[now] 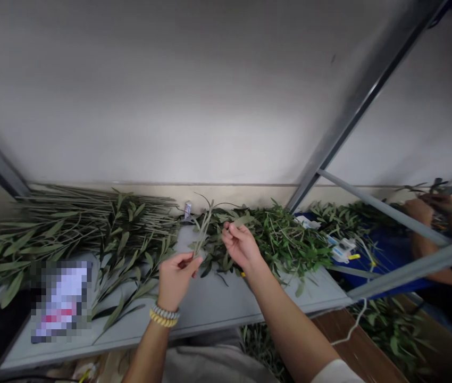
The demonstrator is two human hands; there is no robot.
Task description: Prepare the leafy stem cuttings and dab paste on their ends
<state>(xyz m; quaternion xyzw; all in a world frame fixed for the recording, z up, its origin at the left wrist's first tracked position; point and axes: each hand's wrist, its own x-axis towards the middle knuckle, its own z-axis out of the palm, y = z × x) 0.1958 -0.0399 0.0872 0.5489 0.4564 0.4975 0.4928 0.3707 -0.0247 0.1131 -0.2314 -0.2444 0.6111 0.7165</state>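
Observation:
My left hand [180, 274], with coiled bands at its wrist, pinches the lower end of a small bunch of thin pale-green stems [203, 234]. The stems stand nearly upright, and a few narrow leaves spread from their top. To the right, my right hand [241, 246] is raised with thumb and fingers pressed together; what they hold, if anything, I cannot make out. Behind and beside that hand lies a heap of green leafy sprigs [285, 234]. On the left, long leafy branches [130, 213] are piled with many bare stems showing.
A grey shelf top [218, 303] carries the greenery between slanted metal posts [353, 117]. A blurred-out phone-like object [64, 298] lies front left. A white device [342, 249] and cable are at right, near another person's hands [421, 213]. More foliage [389, 324] lies below.

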